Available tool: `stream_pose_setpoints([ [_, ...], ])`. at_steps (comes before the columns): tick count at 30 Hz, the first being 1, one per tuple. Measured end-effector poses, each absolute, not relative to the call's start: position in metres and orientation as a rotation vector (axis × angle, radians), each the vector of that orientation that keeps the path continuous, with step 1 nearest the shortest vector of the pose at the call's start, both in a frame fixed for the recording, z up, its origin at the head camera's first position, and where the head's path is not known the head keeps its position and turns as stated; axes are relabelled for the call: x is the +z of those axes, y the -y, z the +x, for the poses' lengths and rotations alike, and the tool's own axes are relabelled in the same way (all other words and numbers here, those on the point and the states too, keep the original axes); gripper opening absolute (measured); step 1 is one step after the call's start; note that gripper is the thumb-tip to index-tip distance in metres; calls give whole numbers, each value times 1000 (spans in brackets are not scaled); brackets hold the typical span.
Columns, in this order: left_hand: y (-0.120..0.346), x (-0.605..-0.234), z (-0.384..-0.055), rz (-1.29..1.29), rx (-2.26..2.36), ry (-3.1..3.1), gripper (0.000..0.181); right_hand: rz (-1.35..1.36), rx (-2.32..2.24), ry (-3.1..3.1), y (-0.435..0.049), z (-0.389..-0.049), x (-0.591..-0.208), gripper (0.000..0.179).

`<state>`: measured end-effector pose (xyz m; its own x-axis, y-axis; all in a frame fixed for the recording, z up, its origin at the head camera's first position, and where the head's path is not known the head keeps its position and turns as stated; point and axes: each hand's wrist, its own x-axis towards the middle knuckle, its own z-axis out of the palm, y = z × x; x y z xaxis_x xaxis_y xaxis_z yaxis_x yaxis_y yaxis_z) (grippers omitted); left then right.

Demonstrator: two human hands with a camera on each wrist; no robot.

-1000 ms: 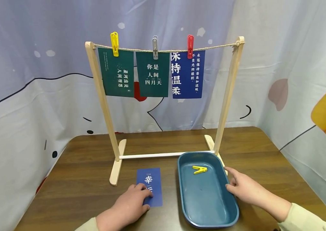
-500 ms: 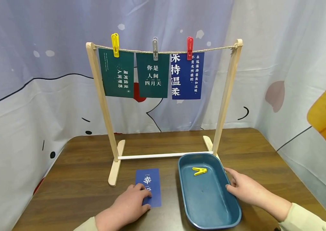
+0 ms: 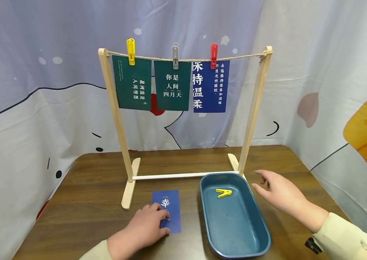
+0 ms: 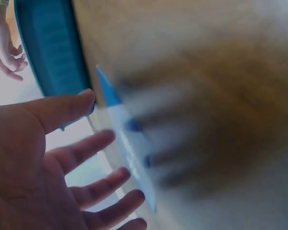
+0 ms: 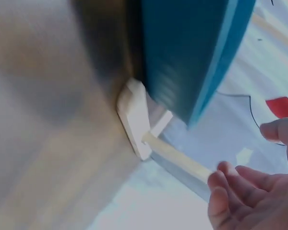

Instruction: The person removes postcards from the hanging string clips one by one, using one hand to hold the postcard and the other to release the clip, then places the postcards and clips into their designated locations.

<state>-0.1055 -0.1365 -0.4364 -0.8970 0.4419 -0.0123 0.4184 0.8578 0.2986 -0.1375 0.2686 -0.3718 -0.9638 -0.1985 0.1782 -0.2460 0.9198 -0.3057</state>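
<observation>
My left hand (image 3: 147,224) is spread over a blue card (image 3: 172,206) with white characters, lying on the table; its fingertips are right at the card's face. In the left wrist view the fingers (image 4: 103,184) are apart and relaxed beside the card (image 4: 129,148). My right hand (image 3: 282,191) hovers with loosely bent fingers just right of a blue plastic tray (image 3: 261,224), holding nothing. Inside the tray lies a yellow clothespin (image 3: 224,193). The right wrist view has the right hand (image 5: 252,191) apart from the tray's side (image 5: 182,57).
Behind stands a wooden rack (image 3: 253,108) with a rope (image 3: 240,57). Yellow (image 3: 131,52), grey (image 3: 175,56) and red (image 3: 214,56) clothespins hold two green cards (image 3: 171,86) and a blue one (image 3: 211,86) on it. A patterned curtain (image 3: 56,119) hangs behind the table (image 3: 82,195).
My right hand has lifted off the tray's right rim and moved up and away from it. The left hand stays over the blue card.
</observation>
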Motion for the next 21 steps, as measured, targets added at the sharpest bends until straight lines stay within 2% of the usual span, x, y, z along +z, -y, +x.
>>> stream_pose_setpoints([
  [8,122,-407,-136,475,689,-3076,36,504,402,2592,-261,-167,-321,33],
  [14,103,-372,-169,310,1336,-2849,44,569,412,2391,-241,-193,-266,27],
  [21,72,-337,-207,301,1915,-2406,47,615,451,2225,-214,-216,-202,26],
])
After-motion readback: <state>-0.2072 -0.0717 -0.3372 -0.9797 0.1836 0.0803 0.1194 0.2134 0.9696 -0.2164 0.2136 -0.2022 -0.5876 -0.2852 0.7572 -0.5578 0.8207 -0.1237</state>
